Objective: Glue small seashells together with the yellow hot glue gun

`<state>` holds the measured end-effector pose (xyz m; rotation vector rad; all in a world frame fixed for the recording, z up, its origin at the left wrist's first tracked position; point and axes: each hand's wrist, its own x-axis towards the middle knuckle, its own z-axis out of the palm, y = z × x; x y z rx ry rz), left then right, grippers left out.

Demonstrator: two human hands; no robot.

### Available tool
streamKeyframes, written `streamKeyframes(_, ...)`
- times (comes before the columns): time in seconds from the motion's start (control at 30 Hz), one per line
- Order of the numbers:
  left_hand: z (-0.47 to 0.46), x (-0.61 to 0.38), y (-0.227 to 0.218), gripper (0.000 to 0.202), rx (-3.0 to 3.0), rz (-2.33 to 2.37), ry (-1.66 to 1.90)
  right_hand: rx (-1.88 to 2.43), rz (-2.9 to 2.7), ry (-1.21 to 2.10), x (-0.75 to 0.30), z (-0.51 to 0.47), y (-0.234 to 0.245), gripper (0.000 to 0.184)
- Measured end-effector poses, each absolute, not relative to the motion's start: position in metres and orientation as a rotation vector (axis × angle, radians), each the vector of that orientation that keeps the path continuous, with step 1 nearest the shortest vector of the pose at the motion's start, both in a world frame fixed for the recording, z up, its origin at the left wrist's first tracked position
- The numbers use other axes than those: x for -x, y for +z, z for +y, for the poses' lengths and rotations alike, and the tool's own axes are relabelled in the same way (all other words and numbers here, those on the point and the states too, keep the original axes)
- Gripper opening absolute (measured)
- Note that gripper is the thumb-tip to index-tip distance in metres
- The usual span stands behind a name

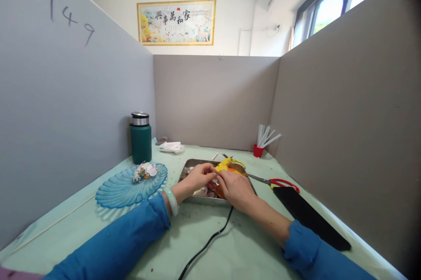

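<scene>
Both my hands meet over a metal tray (190,166) that holds several small shells. My left hand (196,178) is pinched closed on a small piece I cannot name. My right hand (236,189) is curled closed beside it, fingertips touching the same spot, over an orange shell-like piece. A yellow glue gun (225,164) lies in the tray just behind my fingers, its black cord (210,239) running toward me.
A blue glass plate (123,189) with a few shells sits at left, a green flask (140,139) behind it. Red-handled scissors (279,182) and a black flat object (307,216) lie at right. A red cup of white sticks (259,147) stands at the back. Grey partitions enclose the desk.
</scene>
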<state>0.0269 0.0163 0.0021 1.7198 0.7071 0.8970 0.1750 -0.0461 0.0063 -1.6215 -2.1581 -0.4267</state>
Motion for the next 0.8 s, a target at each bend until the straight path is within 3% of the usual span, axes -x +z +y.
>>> streamKeyframes(0.8, 0.02, -0.0262, -0.0009, 0.019, -1.729, 0.665, 0.915, 1.647, -2.157, -0.347, -0.1763, -0.0447, 0.0065, 0.04)
